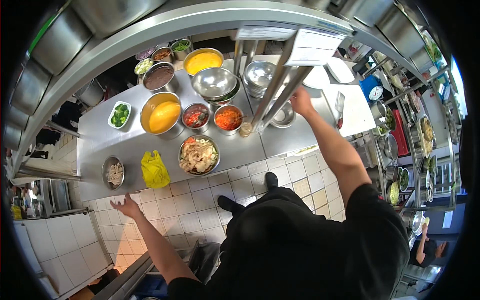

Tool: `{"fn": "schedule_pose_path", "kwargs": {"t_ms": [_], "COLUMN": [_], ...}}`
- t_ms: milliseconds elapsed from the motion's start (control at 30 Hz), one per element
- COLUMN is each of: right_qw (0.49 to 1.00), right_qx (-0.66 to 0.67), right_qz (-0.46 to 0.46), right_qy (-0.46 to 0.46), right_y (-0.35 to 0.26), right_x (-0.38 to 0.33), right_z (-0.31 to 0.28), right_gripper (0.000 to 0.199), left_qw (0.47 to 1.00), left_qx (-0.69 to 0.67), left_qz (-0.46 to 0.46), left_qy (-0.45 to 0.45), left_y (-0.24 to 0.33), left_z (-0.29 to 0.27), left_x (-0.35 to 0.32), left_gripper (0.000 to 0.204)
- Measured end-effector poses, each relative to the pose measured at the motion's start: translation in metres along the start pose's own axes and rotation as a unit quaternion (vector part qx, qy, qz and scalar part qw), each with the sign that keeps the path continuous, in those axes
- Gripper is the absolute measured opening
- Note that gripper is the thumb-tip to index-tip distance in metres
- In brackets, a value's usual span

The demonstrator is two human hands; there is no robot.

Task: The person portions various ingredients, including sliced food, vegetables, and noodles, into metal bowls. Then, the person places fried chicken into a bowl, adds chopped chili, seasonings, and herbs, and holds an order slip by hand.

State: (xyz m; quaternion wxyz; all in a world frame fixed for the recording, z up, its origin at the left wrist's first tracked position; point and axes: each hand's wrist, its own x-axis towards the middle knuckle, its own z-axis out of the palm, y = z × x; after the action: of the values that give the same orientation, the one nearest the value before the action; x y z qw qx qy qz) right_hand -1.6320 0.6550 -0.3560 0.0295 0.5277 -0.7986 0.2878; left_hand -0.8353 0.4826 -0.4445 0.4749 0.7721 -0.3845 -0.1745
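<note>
My left hand (127,206) is open, fingers spread, off the counter's front edge and holding nothing. Nearest to it are a metal bowl of pale strips (114,174) and a crumpled yellow cloth (155,169). Far to the right, my right hand (301,101) reaches over the counter, close to the rim of a small metal bowl (284,116). A metal post partly covers its fingers, so I cannot make out whether they grip the rim. Left of that post stand stacked metal bowls (260,75). A bowl of mixed chopped food (199,155) rests at the counter's front.
On the steel counter (95,145) stand a pot of yellow liquid (161,114), a pot of orange shreds (228,119) and a white dish of broccoli (119,115). A knife (340,107) lies on a white board (355,107). An overhead shelf (200,20) crosses above.
</note>
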Motion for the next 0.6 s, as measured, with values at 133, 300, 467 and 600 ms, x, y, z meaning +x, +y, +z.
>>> {"fn": "schedule_pose_path", "kwargs": {"t_ms": [133,300,467,600], "right_qw": [0.949,0.914,0.959,0.965], "right_qx": [-0.064,-0.062,0.036,0.218], "right_qz": [-0.180,-0.189,-0.275,-0.132], "right_qy": [-0.252,-0.354,-0.060,-0.067], "right_y": [0.005,-0.001,0.017,0.022], "right_x": [0.069,0.114,0.131,0.058], "right_z": [0.025,0.023,-0.022,-0.131], "right_gripper": [0.033,0.021,0.022,0.019], "left_qw": [0.999,0.991,0.982,0.976], "left_qx": [-0.022,-0.107,-0.182,-0.207], "left_qz": [-0.024,-0.062,-0.028,-0.036], "left_qy": [0.028,0.050,0.044,-0.064], "left_y": [0.005,0.005,0.054,0.139], "left_z": [-0.057,-0.139,-0.138,-0.071], "left_x": [-0.088,-0.231,-0.369,-0.492], "left_gripper": [0.089,0.070,0.053,0.038]}}
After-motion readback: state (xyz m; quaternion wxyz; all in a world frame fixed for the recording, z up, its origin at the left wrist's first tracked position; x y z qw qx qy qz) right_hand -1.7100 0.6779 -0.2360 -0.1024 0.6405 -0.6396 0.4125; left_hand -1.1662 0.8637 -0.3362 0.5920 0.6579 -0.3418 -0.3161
